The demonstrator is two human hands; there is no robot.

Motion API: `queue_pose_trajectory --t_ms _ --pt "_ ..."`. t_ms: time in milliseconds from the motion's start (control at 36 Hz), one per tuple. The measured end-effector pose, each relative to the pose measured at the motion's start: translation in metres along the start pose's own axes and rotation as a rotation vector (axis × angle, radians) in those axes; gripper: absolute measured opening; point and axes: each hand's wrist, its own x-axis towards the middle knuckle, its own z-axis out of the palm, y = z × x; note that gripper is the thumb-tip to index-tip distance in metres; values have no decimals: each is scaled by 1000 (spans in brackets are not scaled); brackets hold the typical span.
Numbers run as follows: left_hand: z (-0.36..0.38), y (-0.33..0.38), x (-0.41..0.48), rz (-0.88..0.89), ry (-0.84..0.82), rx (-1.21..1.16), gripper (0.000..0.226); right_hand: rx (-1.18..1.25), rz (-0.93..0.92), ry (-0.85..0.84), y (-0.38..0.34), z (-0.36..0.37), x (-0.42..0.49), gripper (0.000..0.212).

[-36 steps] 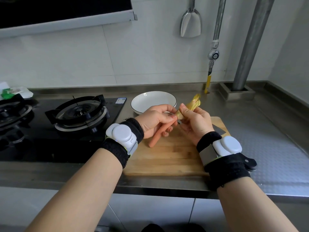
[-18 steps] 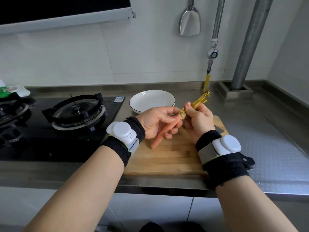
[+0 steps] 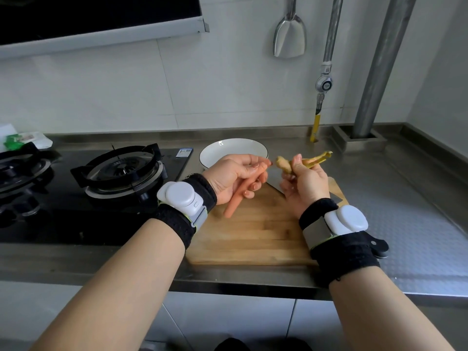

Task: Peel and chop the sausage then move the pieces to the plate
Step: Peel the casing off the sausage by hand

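I am holding the sausage [image 3: 236, 198] in my left hand [image 3: 234, 177], fingers curled round its upper half, its lower end hanging down just over the board [image 3: 255, 236]. My right hand [image 3: 302, 181] is pinching the casing [image 3: 307, 162], a crumpled yellowish strip sticking out past the fingertips toward the right. The two hands are apart, and the casing is not touching the sausage in this view, so I am judging the peel as off, or very nearly so; the part of the sausage inside my left fist is hidden, and I cannot tell whether any scrap is clinging there.

So I am reading the first step as about finished. Everything else is left: the sausage is whole, with no cuts that I can see, and the plate [image 3: 233, 150], sitting behind the board and near the stove [image 3: 121, 171], is holding no pieces. The knife [image 3: 339, 198] is lying on the board's right side, mostly hidden under my right wrist, untouched. I am expecting to need to drop the casing somewhere first, then lay the sausage flat on the board before taking up the knife.
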Motion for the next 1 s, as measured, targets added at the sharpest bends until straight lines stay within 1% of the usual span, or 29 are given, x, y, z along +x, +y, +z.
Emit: queue_pose_trajectory --t_ms 83,139,194,250,278,389,472,528,583,694,806,833,917,1000 --pt "0 3 -4 -15 -9 18 16 50 -23 62 -1 -1 1 11" --pt "1 4 -3 -25 45 91 18 37 -39 65 -1 -2 2 9" --pt "3 0 2 -5 146 306 18 31 -65 55 0 -2 3 6" --pt "6 -6 7 41 223 565 15 33 -98 47 0 -1 3 8" --pt "9 -10 10 62 244 654 15 36 -107 44 -1 -1 3 11" --pt "16 -26 19 127 294 843 20 53 -101 45 -2 -1 3 21" --pt "15 -33 20 114 256 980 30 44 -69 34 -1 -2 4 12" --pt "13 -36 19 114 233 1015 37 1 -66 0 0 -3 5 13" --pt "10 -37 16 127 230 1017 39 -62 -67 -21 2 -4 5 15" --pt "6 -39 10 128 256 980 40 -141 -58 -44 4 -2 4 8" --pt "3 -39 0 140 275 1031 43 -115 -21 -52 5 0 3 9" --pt "2 -39 -5 145 285 1043 43 -86 -8 -68 6 1 2 12" --pt "2 -41 -14 143 305 1023 43 -27 31 -119 6 3 1 11" --pt "-2 -46 -22 130 350 975 47 -51 43 -123 7 4 -1 23"
